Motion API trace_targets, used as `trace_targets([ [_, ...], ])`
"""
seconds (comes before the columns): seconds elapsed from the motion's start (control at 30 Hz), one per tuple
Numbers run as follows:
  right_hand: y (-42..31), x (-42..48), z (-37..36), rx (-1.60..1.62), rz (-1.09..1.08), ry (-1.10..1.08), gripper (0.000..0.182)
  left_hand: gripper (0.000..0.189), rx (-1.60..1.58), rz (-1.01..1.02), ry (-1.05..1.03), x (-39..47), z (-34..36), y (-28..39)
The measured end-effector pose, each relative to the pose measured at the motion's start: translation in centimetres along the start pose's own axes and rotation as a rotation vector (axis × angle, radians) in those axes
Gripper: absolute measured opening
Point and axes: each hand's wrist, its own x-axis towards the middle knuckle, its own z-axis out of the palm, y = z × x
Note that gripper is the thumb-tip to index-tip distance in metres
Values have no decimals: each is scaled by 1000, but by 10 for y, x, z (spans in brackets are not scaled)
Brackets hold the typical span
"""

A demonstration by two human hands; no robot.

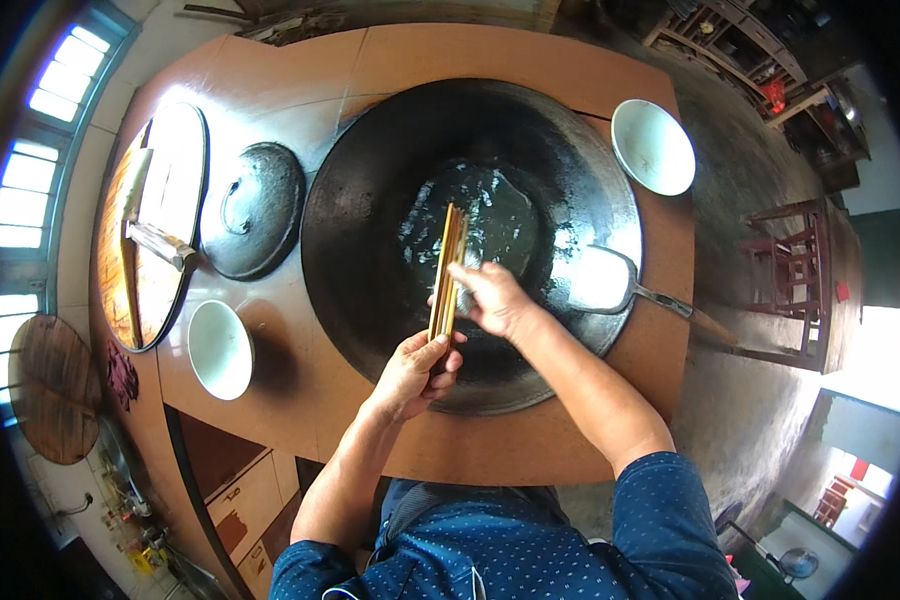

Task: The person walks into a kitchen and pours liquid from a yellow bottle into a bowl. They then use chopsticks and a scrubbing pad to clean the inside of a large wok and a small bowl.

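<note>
Over a large dark wok (360, 225) with water (506, 217) in its bottom, my left hand (420, 371) grips the lower end of a bundle of chopsticks (447, 281), which points away from me. My right hand (495, 296) is at the right side of the bundle and is closed on a pale, silvery scrubber (466, 289), partly hidden by the fingers. On the wok's right slope rests a metal wok spatula (604, 281), its wooden handle reaching past the rim.
A white bowl (654, 147) stands at the back right, another bowl (220, 350) at the left. Left of the wok are a round dark lid (253, 210) and a round board (169, 300) with a cleaver (157, 244) on it. A red wooden chair (787, 277) stands beyond the counter.
</note>
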Motion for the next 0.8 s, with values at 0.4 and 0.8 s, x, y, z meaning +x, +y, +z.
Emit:
trace_targets([
  [0.4,-22,69,-7,-720,-302,489,16,17,86,-76,79,-26,2,-9],
  [0.8,-13,4,-19,-1230,-843,51,23,12,2003,561,558,46,-16,-24],
])
